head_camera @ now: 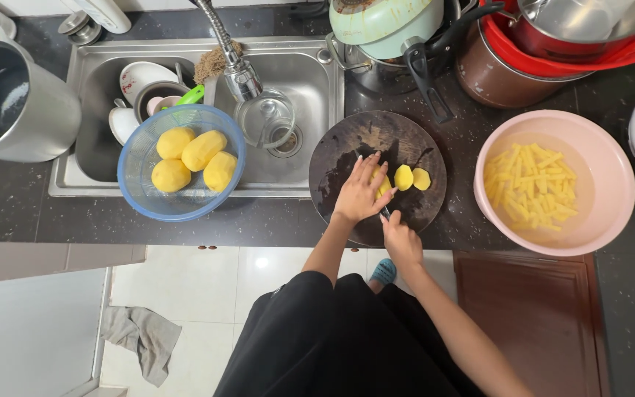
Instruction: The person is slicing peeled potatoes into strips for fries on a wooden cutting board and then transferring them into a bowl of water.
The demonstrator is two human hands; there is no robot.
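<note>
Potato [382, 184] lies under flat left-hand fingers [365, 175]; right-hand fingers [395, 226] clench knife [386, 212]

Cutting board [347, 158] at counter's front edge, sink [310, 81] to its left — strainer of potatoes [141, 184] on sink's front rim, bowl of potato sticks [611, 184] right of board — pots [494, 73] behind.

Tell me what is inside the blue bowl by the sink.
The blue bowl holds four peeled potatoes. Anything beneath them is covered.
</note>
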